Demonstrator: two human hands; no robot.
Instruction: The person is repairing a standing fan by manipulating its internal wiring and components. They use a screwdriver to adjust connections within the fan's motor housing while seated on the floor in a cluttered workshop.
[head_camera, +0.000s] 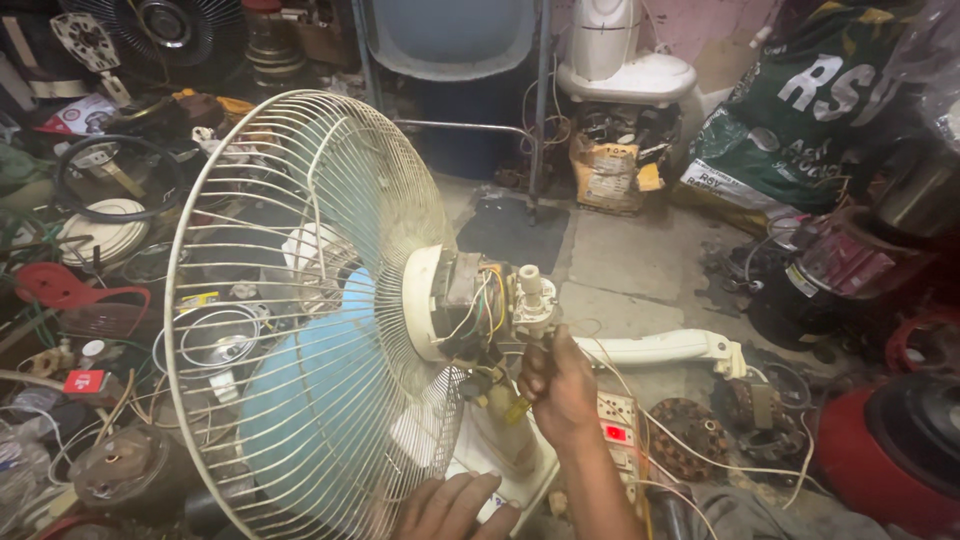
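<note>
Right hand (560, 385) is curled tight around a yellow-handled screwdriver (518, 408) poked into the fan's bare motor (478, 305) behind the wire cage (300, 310), left hand (455, 508) resting flat and open on the white base (500, 440).

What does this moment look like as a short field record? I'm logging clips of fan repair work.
Setting: cluttered workshop floor
Main item: fan with white wire guard and pale blue blades, rear cover off, motor and wires exposed
Right hand: raised behind the motor, gripping a yellow-handled screwdriver
Left hand: resting low on the white fan base
Nearby: switchboard with red light, white stand arm lying on the floor
</note>
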